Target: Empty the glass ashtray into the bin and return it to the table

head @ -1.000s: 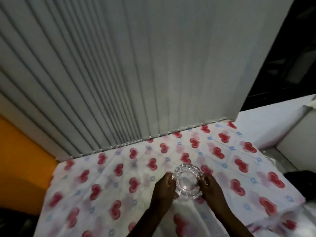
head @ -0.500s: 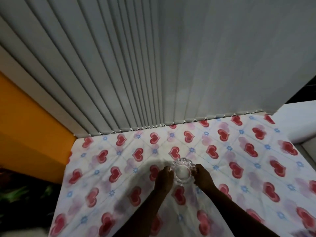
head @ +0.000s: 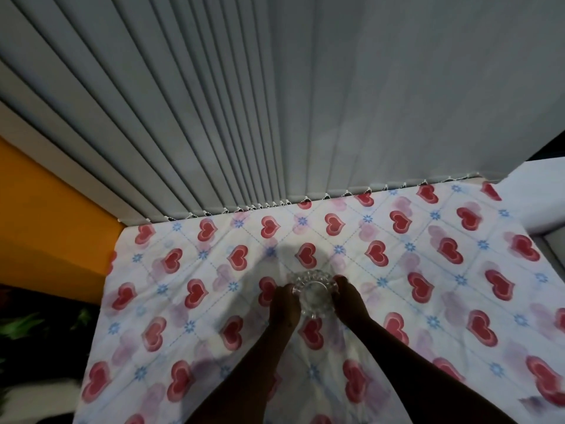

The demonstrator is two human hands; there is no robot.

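The left hand (head: 284, 304) and right hand (head: 347, 299) clasp the round, scallop-rimmed clear glass ashtray (head: 315, 293) at its 9 and 3 o'clock sides. Fingertips beneath the rim are hidden; whether the ashtray holds anything is unclear. Both forearms enter from 6 o'clock. The ashtray sits mid-table on the white heart-print tablecloth (head: 428, 289); grey vertical blinds (head: 275, 102) hang at 12 o'clock.

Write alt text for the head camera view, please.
Two hands, left hand and right hand, hold a clear glass ashtray by its sides on a heart-print tablecloth. Grey vertical blinds hang behind.
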